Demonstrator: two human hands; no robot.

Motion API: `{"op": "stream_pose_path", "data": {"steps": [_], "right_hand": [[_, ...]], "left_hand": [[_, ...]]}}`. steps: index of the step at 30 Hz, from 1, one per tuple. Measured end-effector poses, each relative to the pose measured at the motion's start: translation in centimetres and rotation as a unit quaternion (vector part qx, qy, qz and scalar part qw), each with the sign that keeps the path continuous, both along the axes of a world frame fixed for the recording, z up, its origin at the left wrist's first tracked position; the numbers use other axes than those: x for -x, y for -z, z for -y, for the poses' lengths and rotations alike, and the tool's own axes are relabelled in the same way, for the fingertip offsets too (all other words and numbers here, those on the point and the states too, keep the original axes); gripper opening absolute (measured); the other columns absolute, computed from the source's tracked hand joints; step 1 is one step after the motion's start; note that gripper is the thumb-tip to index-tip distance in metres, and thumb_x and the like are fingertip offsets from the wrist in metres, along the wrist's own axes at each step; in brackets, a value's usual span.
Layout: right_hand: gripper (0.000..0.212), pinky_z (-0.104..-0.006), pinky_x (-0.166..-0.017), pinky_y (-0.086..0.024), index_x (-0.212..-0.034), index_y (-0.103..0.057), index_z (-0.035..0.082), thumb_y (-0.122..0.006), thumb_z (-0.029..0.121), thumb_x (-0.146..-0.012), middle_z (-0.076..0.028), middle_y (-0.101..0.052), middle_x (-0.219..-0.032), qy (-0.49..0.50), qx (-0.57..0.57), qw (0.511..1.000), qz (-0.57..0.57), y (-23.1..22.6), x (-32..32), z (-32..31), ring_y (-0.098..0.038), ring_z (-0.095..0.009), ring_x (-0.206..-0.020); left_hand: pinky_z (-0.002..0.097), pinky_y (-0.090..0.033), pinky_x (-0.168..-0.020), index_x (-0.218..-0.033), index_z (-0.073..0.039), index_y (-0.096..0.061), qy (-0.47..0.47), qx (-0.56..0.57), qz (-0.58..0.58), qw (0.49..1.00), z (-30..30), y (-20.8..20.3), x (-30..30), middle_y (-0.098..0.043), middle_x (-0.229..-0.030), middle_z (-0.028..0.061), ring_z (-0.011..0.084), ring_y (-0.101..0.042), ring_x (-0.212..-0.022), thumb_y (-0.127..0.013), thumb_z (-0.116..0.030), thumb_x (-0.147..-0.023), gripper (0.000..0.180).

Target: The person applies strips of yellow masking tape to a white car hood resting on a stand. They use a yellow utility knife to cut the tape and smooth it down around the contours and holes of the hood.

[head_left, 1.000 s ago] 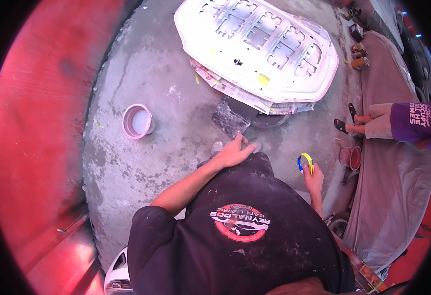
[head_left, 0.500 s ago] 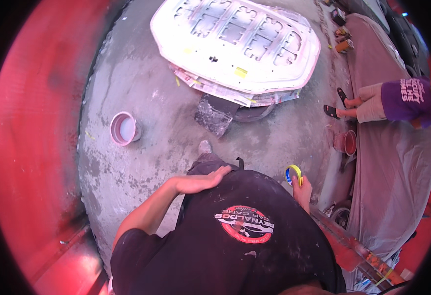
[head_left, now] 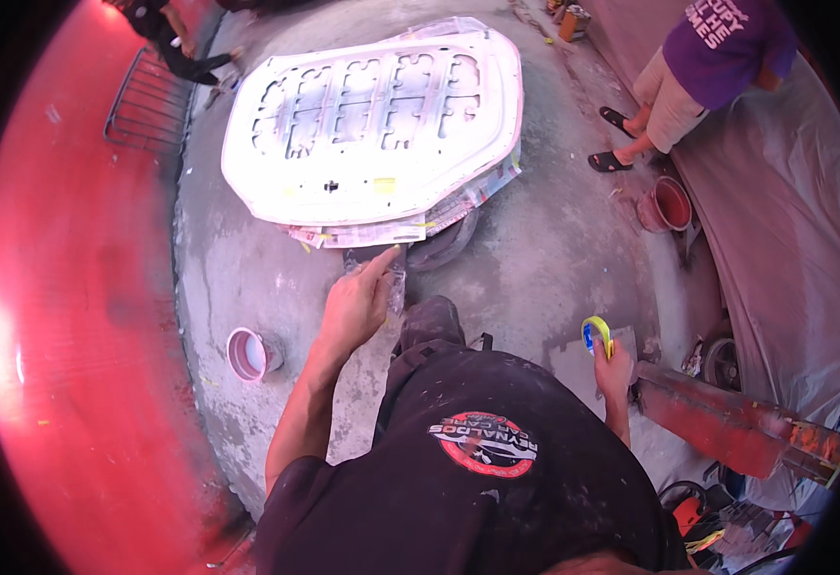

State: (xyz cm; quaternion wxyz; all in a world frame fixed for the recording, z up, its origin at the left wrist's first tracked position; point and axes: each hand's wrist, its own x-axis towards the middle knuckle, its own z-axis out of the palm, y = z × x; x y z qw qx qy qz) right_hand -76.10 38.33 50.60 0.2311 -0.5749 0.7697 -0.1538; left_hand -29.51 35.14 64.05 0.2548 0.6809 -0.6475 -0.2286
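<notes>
My left hand (head_left: pixel 355 305) reaches forward, index finger stretched out just below the newspaper edge. A tiny yellow scrap (head_left: pixel 397 247) shows at that fingertip; whether it sticks to the finger I cannot tell. The hand looks open, its other fingers partly hidden. My right hand (head_left: pixel 614 368), out to the right side, is closed on a roll of yellow masking tape (head_left: pixel 596 333). Ahead lies a large white car hood (head_left: pixel 357 196), its ribbed inner side facing up. Newspaper sheets (head_left: pixel 379 235) stick out beneath its near edge, with yellow tape bits on them.
A tire (head_left: pixel 447 245) shows under the hood. On the concrete floor stand a pale bucket (head_left: pixel 250 354) at left and a reddish bucket (head_left: pixel 665 205) at right. A person in a purple shirt (head_left: pixel 726 43) stands right; another person (head_left: pixel 172 43) is far left, near a metal rack (head_left: pixel 142 110).
My left hand has left my shirt front and stretched forward to the newspaper edge. I am closer to the hood, which now appears further left. The tape roll stays in my right hand.
</notes>
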Motion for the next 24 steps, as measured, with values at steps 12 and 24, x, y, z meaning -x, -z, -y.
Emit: {"op": "stream_pose_path", "data": {"steps": [12, 24], "right_hand": [[0.039, -0.0430, -0.057, -0.043, -0.086, -0.059, -0.001, -0.070, 0.036, -0.090, -0.018, -0.059, -0.067, 0.029, -0.069, 0.997, 0.034, 2.0, 2.5, 14.2, -0.055, -0.028, -0.058], [0.037, -0.0430, -0.060, -0.045, -0.087, -0.059, 0.001, -0.068, 0.036, -0.093, -0.019, -0.059, -0.068, -0.002, -0.001, 1.000, -0.008, -0.9, 4.2, 35.9, -0.060, -0.030, -0.061]], "left_hand": [[0.0342, -0.038, -0.092, -0.133, -0.020, -0.064, 0.224, 0.528, -0.325, 0.752, 20.3, -18.2, 5.0, -0.056, -0.132, 0.0037, 0.0094, -0.045, -0.117, -0.063, -0.042, -0.090, 0.048], [0.0310, -0.048, -0.071, -0.112, -0.022, -0.063, 0.230, 0.603, -0.494, 0.582, 42.2, -18.0, 9.0, -0.057, -0.100, 0.0041, 0.0124, -0.054, -0.079, -0.055, -0.035, -0.097, 0.021]]}}
